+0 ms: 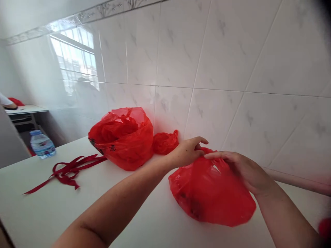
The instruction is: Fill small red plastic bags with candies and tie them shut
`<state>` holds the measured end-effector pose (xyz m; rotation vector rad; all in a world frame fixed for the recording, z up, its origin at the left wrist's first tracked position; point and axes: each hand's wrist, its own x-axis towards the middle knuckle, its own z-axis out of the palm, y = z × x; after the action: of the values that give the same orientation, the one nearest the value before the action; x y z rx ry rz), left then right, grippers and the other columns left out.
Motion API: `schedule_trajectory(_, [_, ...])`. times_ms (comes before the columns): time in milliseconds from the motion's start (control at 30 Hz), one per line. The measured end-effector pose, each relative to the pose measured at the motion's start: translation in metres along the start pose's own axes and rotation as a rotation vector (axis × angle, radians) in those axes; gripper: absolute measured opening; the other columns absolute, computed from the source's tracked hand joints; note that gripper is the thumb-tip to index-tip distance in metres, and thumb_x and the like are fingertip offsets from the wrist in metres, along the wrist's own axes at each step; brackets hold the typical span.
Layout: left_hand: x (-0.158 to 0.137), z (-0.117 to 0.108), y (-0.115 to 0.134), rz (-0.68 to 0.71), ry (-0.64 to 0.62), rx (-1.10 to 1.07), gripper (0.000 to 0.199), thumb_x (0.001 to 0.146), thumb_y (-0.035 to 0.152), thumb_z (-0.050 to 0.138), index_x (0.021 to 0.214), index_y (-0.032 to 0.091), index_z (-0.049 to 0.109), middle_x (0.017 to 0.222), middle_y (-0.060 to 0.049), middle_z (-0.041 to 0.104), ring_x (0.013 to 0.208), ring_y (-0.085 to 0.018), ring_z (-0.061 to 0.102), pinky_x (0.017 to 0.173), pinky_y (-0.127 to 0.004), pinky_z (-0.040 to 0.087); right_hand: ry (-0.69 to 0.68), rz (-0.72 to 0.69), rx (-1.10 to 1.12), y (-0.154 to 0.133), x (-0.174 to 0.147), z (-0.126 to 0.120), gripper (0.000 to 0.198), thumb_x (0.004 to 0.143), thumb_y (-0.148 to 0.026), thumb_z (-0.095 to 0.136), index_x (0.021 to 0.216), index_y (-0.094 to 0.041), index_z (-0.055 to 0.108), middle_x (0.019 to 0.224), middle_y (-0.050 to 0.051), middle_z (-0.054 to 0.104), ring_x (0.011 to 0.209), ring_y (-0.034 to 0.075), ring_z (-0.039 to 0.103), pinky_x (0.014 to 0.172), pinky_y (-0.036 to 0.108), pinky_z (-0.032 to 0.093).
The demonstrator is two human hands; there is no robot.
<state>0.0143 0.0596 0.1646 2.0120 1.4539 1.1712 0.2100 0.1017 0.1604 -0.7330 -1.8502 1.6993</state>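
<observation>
The person's 2 hands meet at the gathered top of a red plastic bag (217,193), which sits on the white bench (134,213) between the forearms. The left hand (190,150) is closed on the bag's top, its index finger sticking out; the right hand (240,167) reaches over the same edge with its fingers on the plastic (whether they pinch it, I cannot tell). Behind, near the tiled wall (176,55), stand 2 more red bags: a large bag (129,148) and a small bag (165,143) just beside it. Left of them lie dark red ribbons (69,168) and 1 upright bottle (42,146).
</observation>
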Motion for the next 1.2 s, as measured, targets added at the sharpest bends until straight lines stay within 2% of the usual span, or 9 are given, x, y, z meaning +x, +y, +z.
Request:
schedule_trajectory(100, [0.0,0.003,0.003,-0.001,-0.061,0.131,0.02,0.084,0.023,0.043,0.084,0.019,0.063,0.078,0.0,0.061,0.07,-0.013,0.054,0.06,-0.023,0.041,0.086,-0.007,-0.234,-0.004,0.001,0.004,0.039,0.075,-0.033,0.061,0.114,-0.027,0.06,0.095,0.002,0.065,0.083,0.021,0.063,0.074,0.033,0.052])
schedule_trajectory(300, [-0.003,0.009,0.009,-0.042,-0.05,0.192,0.029,0.084,0.034,0.044,0.059,0.019,0.048,0.057,0.002,0.046,0.051,-0.012,0.04,0.047,-0.026,0.028,0.721,-0.147,-1.0,0.01,0.018,0.008,0.024,0.077,-0.032,0.054,0.099,-0.027,0.062,0.07,-0.001,0.062,0.061,0.018,0.055,0.053,0.028,0.039])
schedule_trajectory(467, [-0.005,0.008,0.012,-0.039,-0.037,0.173,0.018,0.079,0.026,0.048,0.063,0.018,0.052,0.062,0.002,0.053,0.055,-0.012,0.046,0.048,-0.024,0.032,0.437,-0.208,-0.475,0.016,0.021,0.006,0.035,0.072,-0.017,0.048,0.099,-0.027,0.067,0.095,0.0,0.068,0.087,0.018,0.063,0.075,0.03,0.048])
schedule_trajectory(600, [-0.01,0.005,0.01,-0.014,-0.004,0.167,0.014,0.078,0.024,0.05,0.066,0.018,0.055,0.068,0.001,0.058,0.062,-0.013,0.051,0.053,-0.024,0.037,0.191,-0.134,0.048,0.013,0.012,0.006,0.036,0.073,-0.03,0.062,0.109,-0.023,0.064,0.105,0.006,0.068,0.092,0.021,0.064,0.083,0.035,0.05])
schedule_trajectory(767, [-0.029,0.002,0.009,0.001,0.047,0.208,0.018,0.078,0.022,0.051,0.095,0.022,0.058,0.066,0.003,0.056,0.061,-0.012,0.049,0.052,-0.022,0.035,0.601,-0.271,-0.169,0.025,0.017,-0.009,0.03,0.072,-0.039,0.061,0.096,-0.021,0.064,0.087,0.005,0.068,0.074,0.019,0.063,0.071,0.034,0.05])
schedule_trajectory(900, [-0.062,-0.001,0.006,-0.028,-0.089,0.284,0.011,0.076,0.014,0.046,0.077,0.021,0.054,0.06,0.005,0.049,0.054,-0.01,0.04,0.045,-0.021,0.027,0.926,-0.275,-0.384,0.058,0.025,-0.038,0.024,0.068,-0.031,0.055,0.088,-0.021,0.062,0.082,0.004,0.063,0.076,0.019,0.057,0.077,0.036,0.044])
schedule_trajectory(1067, [-0.093,-0.005,-0.003,-0.139,-0.305,0.256,0.011,0.074,0.015,0.047,0.067,0.02,0.053,0.063,0.004,0.053,0.054,-0.009,0.04,0.044,-0.021,0.028,0.958,-0.145,-0.377,0.112,0.03,-0.053,0.025,0.063,-0.031,0.055,0.085,-0.022,0.064,0.077,0.002,0.063,0.074,0.02,0.056,0.077,0.037,0.044])
schedule_trajectory(1133, [-0.094,-0.009,-0.003,-0.183,-0.319,0.191,0.005,0.076,0.025,0.055,0.077,0.022,0.059,0.071,0.003,0.059,0.059,-0.011,0.048,0.049,-0.021,0.036,0.917,-0.11,-0.292,0.127,0.027,-0.053,0.037,0.066,-0.037,0.054,0.1,-0.023,0.062,0.081,0.002,0.065,0.075,0.02,0.06,0.073,0.034,0.047])
schedule_trajectory(1200, [-0.09,-0.01,0.0,-0.181,-0.242,0.11,0.028,0.076,0.041,0.062,0.098,0.024,0.061,0.092,0.0,0.065,0.077,-0.015,0.057,0.063,-0.025,0.046,0.928,-0.064,-0.184,0.138,0.018,-0.053,0.044,0.069,-0.045,0.051,0.107,-0.024,0.058,0.082,0.003,0.066,0.073,0.021,0.063,0.066,0.034,0.05])
